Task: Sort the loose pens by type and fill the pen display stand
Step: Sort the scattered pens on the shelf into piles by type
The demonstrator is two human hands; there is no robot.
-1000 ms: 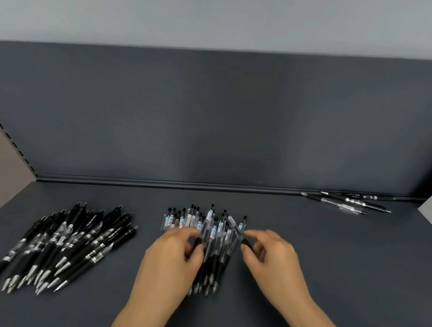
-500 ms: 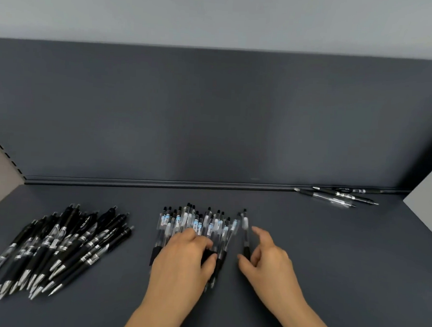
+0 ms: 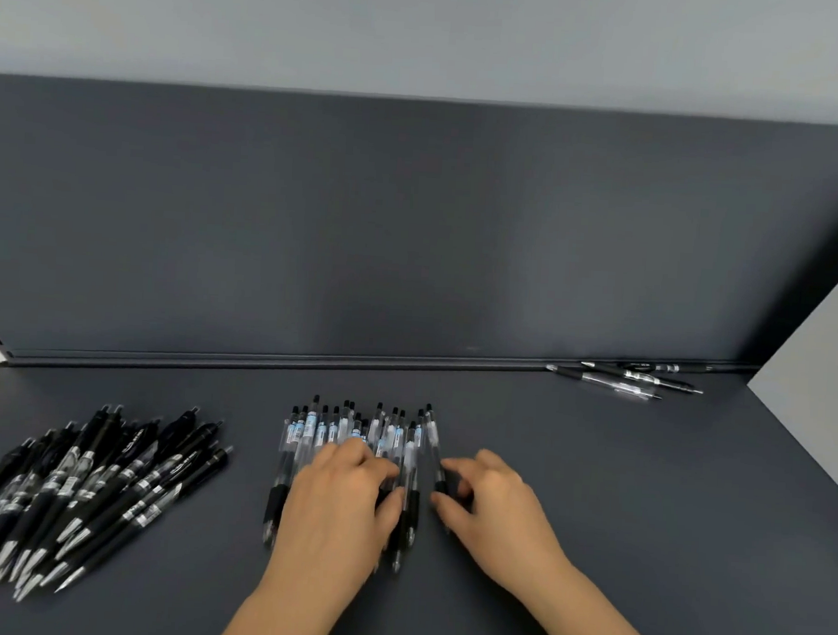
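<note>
1. Your left hand (image 3: pixel 344 502) lies palm-down and flat over the clear-barrelled pens (image 3: pixel 352 435) at centre frame, fingers spread, gripping nothing. Judgement: you are pinning the row so the barrels stay parallel and cannot roll.

2. Your right hand (image 3: pixel 499 506) sits just right of that group, thumb and fingers curled narrow around the lower end of a single clear pen (image 3: pixel 433 444). It lies at the right edge of the row, just beside its neighbours; whether it touches them, I cannot tell. Judgement: you are nudging it in to join its own type.

3. Clear pens all point their clicker ends toward the top of the frame, tips toward you. Likely reason: a uniform bundle is easier to lift into a stand in one go.

4. The black-barrelled pens (image 3: pixel 92 489) are heaped at lower left, well apart from the clear group, fanned with tips toward the lower left corner. The gap keeps the types from mixing.

5. A few stray pens (image 3: pixel 632 377) lie at the right, against the back rail (image 3: pixel 259 360) of the dark shelf (image 3: pixel 592 496), well apart from both piles. Their type is too small to tell; they look unsorted.

6. No pen display stand is in view. Judgement: sorting is well along, filling not yet begun.

7. Risk: lifting your left hand abruptly could let the round barrels roll apart.
</note>
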